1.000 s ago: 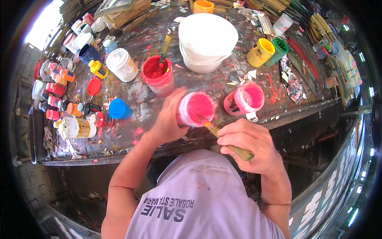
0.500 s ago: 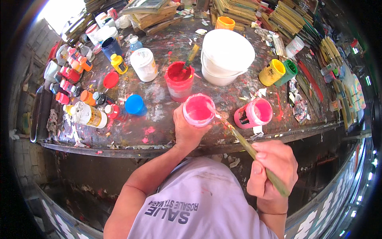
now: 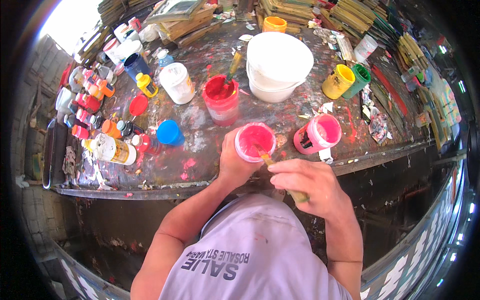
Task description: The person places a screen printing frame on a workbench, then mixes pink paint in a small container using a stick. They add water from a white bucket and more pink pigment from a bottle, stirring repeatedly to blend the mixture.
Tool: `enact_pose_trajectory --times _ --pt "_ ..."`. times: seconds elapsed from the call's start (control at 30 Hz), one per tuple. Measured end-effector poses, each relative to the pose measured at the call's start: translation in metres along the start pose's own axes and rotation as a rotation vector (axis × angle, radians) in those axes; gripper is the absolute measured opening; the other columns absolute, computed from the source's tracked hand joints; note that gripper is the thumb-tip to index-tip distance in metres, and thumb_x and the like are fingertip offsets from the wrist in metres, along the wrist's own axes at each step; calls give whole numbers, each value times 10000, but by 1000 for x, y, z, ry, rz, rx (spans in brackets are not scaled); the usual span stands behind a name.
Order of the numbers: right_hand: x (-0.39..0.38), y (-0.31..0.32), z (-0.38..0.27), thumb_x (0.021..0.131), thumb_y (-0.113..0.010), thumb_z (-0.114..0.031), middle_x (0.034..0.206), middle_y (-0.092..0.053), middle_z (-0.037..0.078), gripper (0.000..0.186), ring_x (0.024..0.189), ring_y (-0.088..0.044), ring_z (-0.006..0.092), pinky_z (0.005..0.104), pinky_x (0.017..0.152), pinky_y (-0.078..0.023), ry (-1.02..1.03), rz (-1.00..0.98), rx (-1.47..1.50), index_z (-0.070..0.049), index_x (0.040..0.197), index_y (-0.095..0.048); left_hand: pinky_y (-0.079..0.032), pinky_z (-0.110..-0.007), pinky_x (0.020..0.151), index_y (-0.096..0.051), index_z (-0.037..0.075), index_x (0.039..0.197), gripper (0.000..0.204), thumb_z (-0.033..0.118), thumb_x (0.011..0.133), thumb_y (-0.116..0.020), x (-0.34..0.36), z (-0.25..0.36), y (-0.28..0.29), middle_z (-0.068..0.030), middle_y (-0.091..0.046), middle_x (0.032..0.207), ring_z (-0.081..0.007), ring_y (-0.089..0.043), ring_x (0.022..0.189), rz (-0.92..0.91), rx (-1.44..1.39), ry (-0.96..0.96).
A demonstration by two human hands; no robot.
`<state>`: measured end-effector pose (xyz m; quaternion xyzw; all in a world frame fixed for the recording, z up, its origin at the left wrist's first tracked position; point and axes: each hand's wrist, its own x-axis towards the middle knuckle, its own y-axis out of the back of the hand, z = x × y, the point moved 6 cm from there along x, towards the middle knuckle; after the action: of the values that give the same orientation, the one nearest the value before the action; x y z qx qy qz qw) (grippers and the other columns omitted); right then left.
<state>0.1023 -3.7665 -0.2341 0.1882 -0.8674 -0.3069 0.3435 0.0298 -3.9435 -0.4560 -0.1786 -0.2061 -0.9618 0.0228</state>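
Note:
My left hand (image 3: 235, 159) is wrapped round a jar of pink paint (image 3: 244, 151) near the table's front edge, its mouth tilted toward me. In my right hand (image 3: 312, 185) is a wooden stirring stick (image 3: 266, 159), smeared with paint. Its lower end dips into the pink paint, where the tip is hidden. To the right stands a second pink paint jar (image 3: 303, 141), open at the top. Just behind my left hand is a jar of red paint (image 3: 220, 107) with a brush (image 3: 233, 66) standing in it.
A big white bucket (image 3: 275, 92) stands behind the jars. Yellow (image 3: 334, 89) and green (image 3: 356, 85) paint pots are at the right. On the left are a blue cup (image 3: 170, 133), a white jar (image 3: 177, 84) and several small bottles. Stacked wooden frames (image 3: 295, 15) line the back.
My right hand has moved left and forward, and the stick's end has gone from the jar's rim down into the pink paint. My left hand still holds the jar.

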Motion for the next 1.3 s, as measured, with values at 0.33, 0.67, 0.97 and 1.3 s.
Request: enact_pose_trajectory --times 0.33,0.67,0.97,1.3 --pt "-5 33 -30 908 -847 -146 1106 -881 149 164 751 -804 256 365 632 -606 101 78 140 -90 1061 -856 -490 -506 1253 -555 72 1591 1014 198 727 -1069 2 -5 0 -158 -621 1540 -372 -604 1448 -63 -123 16" --pt "-16 60 -47 778 -850 -99 1211 -874 46 318 707 -712 204 354 589 -542 212 41 -1 -122 1095 -854 -498 -484 1268 -555 66 1607 1030 144 711 -1057 7 -10 2 -146 -631 1555 -350 -626 1470 -183 -197 65" --pt "3 41 -10 900 -833 -240 1126 -893 61 169 823 -809 266 378 704 -626 221 100 -12 -153 1040 -873 -508 -476 1262 -631 93 1555 976 163 696 -1090 9 -2 9 -133 -671 1519 -335 -644 1454 -244 -187 48" --pt "-28 6 19 779 -855 -143 1283 -816 108 373 1130 -802 372 491 910 -671 95 -137 -51 -65 1142 -821 -558 -474 1184 -689 101 1482 863 247 742 -1107 11 24 9 -136 -705 1488 -344 -672 1403 -364 -75 -120"
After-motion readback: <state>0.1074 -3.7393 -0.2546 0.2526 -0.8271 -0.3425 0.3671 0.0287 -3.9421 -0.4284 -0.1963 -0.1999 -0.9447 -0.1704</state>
